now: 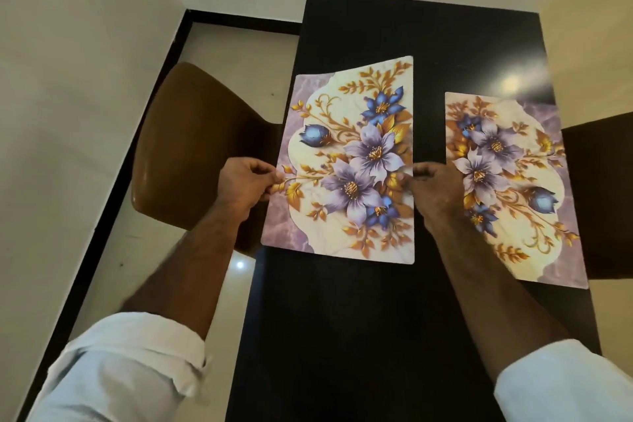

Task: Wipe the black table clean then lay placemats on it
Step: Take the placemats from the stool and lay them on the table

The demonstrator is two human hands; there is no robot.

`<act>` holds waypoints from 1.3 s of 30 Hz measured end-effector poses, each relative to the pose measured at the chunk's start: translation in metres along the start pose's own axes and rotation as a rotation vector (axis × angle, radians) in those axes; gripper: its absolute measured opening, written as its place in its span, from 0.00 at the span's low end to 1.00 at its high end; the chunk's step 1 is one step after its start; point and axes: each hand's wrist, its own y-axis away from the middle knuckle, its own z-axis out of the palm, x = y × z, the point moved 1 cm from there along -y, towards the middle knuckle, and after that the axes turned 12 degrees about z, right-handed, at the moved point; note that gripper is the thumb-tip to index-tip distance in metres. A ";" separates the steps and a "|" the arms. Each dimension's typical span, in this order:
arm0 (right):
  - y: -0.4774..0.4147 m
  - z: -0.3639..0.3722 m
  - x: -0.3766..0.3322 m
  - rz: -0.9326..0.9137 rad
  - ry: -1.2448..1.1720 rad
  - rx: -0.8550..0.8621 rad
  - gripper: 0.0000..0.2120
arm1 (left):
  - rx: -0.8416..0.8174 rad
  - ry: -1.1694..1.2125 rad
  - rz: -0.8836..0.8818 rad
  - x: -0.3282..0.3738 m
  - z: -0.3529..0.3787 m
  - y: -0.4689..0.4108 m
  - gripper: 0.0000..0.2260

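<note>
- Brown chair (191, 134) just beside the table's (428, 44) L edge. A 2nd, darker chair (596, 188) sits at the R edge.
- Pale floor (239, 51) on the L, w/ a black strip (102, 216) along the wall (68, 44).
- White sleeves (120, 370) rolled up on both forearms.
- R mat (513, 188) lies flat on the table's R half. The R hand (436, 185) hides part of its L edge, and the R forearm crosses its near-L corner.
- L mat (342, 161) is over the table's L half, its L edge approx at the table edge. Bare black strip of table btwn the 2 mats.
- L hand (245, 181) pinches the L mat's L edge about midway, thumb on top, fingers curled.
- R hand pinches the same mat's R edge about midway, fingers curled.
- L mat spans btwn the 2 hands. Its far-L part looks bent, and can't tell if it's fully down on the table.
</note>
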 end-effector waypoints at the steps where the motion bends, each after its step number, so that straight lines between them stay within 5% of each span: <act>1: 0.000 0.005 0.005 0.027 0.008 -0.011 0.11 | -0.003 -0.033 -0.007 -0.007 0.003 -0.001 0.07; 12: 0.006 0.021 0.029 0.027 0.125 0.043 0.08 | 0.050 -0.200 0.043 -0.044 0.014 -0.002 0.06; 16: 0.006 0.024 0.033 0.078 0.204 0.046 0.14 | 0.076 -0.269 0.079 -0.051 0.013 -0.001 0.08; 39: 0.014 0.027 0.040 -0.023 0.252 0.136 0.18 | 0.110 -0.269 0.051 -0.052 0.017 0.000 0.09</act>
